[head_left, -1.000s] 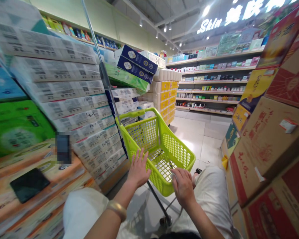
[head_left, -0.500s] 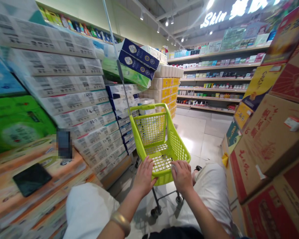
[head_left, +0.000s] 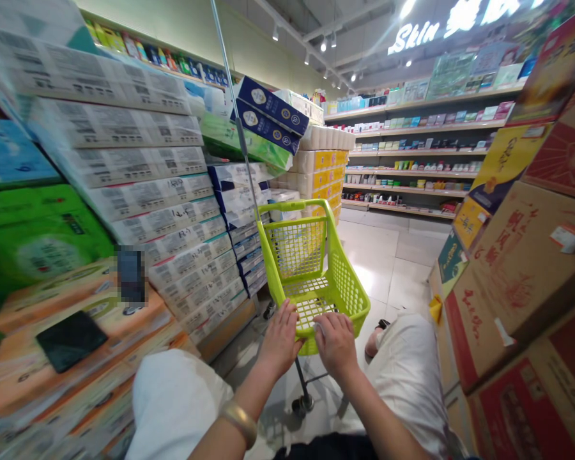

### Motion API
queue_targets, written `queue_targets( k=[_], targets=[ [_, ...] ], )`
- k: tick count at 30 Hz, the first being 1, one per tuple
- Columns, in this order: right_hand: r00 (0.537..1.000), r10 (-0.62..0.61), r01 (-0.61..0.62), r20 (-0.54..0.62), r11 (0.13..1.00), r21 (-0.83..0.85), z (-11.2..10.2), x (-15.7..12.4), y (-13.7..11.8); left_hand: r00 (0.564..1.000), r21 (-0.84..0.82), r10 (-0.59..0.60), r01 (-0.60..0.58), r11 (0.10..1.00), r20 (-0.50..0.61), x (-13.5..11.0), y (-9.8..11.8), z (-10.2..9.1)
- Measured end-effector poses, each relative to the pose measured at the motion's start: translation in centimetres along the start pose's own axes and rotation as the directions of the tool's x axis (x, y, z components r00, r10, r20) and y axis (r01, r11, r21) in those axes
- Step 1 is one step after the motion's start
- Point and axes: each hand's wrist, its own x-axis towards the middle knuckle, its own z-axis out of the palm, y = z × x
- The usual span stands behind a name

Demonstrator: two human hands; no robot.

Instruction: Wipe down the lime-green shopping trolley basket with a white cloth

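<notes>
Shop aisle, pale tiled floor (head_left: 371, 255) at centre right; shelves (head_left: 412, 155) of small packaged goods across the upper right. Head view: green shopping cart (head_left: 336, 294) at frame centre, handle (head_left: 287, 206) at its far end. Left hand (head_left: 280, 335) closed on the near rim (head_left: 307, 333); right hand (head_left: 336, 342) curled over the same rim, just beside it. Both observed clamped there. White packs (head_left: 138, 166) stacked at left; brown carton (head_left: 527, 255) at right. Flat dark panel (head_left: 71, 341), lower left, lying on orange packs (head_left: 19, 377).
</notes>
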Motion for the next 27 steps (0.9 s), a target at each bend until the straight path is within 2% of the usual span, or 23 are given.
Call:
queue_targets(
  k=[2,4,7,9,11,13,16,19,21,24,27],
  targets=[
    [0.997,0.058,-0.060,-0.050,0.997,-0.041,-0.9,0.0,2.1,1.000,-0.009,0.002,-0.002,1.000,-0.006,-0.1,0.1,0.1],
    [0.986,0.129,-0.137,-0.103,0.988,-0.075,-1.4,0.1,3.1,1.000,-0.028,0.006,-0.006,1.000,-0.023,-0.2,0.3,0.3],
    [0.969,0.195,-0.209,-0.153,0.975,-0.081,-1.0,0.2,1.9,0.998,-0.056,0.006,-0.009,0.998,-0.062,-0.3,0.6,0.8],
    [0.979,0.161,-0.168,-0.126,0.984,-0.051,-0.2,0.0,0.0,0.996,-0.065,0.006,-0.012,0.998,-0.084,-0.4,0.7,1.1],
    [0.995,0.074,-0.075,-0.065,0.997,-0.008,0.4,-0.3,-1.6,0.996,-0.067,0.006,-0.012,0.998,-0.094,-0.6,0.8,1.1],
    [1.000,0.004,-0.003,-0.021,1.000,0.022,0.6,-0.5,-1.9,0.996,-0.063,0.006,-0.012,0.998,-0.092,-0.8,0.7,1.0],
    [0.998,0.021,-0.021,-0.056,1.000,-0.009,-0.1,-0.5,0.3,0.997,-0.060,0.009,-0.014,0.998,-0.083,-1.1,0.6,0.7],
    [0.982,0.132,-0.143,-0.135,0.987,-0.071,-1.1,-0.1,3.0,0.997,-0.069,0.006,-0.012,0.998,-0.083,-1.3,0.7,0.5],
    [0.971,0.185,-0.199,-0.154,0.976,-0.082,-1.2,0.1,3.3,0.996,-0.073,0.002,-0.009,0.997,-0.088,-1.3,0.9,0.6],
    [0.979,0.162,-0.170,-0.122,0.984,-0.054,-0.5,0.0,0.8,0.995,-0.071,-0.003,-0.004,0.997,-0.098,-1.3,1.1,0.9],
    [0.999,0.048,-0.048,-0.014,0.999,0.011,0.3,-0.3,-2.5,0.994,-0.064,-0.001,-0.006,0.998,-0.107,-1.4,0.9,1.1]
  ],
)
